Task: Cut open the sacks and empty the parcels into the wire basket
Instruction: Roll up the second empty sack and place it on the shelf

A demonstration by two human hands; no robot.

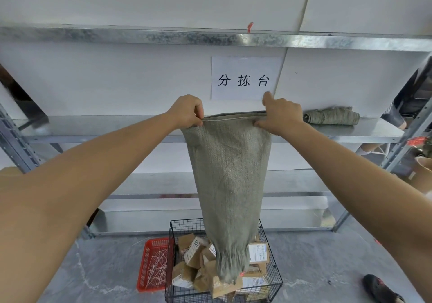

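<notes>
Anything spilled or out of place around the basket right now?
Nothing stands out. The left hand and right hand hold the sack upended over the wire basket; the parcels lie inside it, none on the floor.

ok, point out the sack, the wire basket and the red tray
sack (230, 185): head view, middle of the hanging cloth
wire basket (187, 220): head view, back top rim
red tray (143, 267): head view, left wall
</notes>
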